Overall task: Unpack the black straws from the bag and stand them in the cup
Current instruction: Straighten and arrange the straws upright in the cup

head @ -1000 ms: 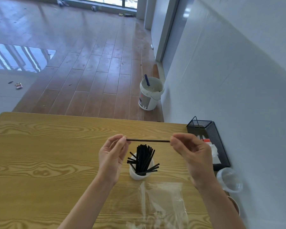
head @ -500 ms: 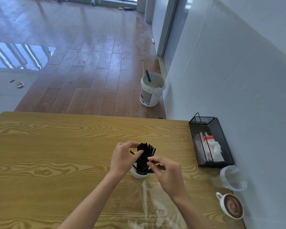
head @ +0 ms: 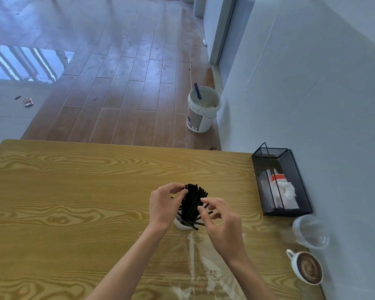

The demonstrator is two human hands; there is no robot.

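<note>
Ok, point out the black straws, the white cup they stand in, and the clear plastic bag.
black straws (head: 192,202): head view, middle of the upright bundle.
white cup (head: 182,225): head view, lower front wall below the straws.
clear plastic bag (head: 204,271): head view, flat crinkled film on the table.

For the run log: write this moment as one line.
step: tidying straws in cup | left hand: touching bundle | right hand: fingers at straws | bag: flat on table, looks empty
</note>
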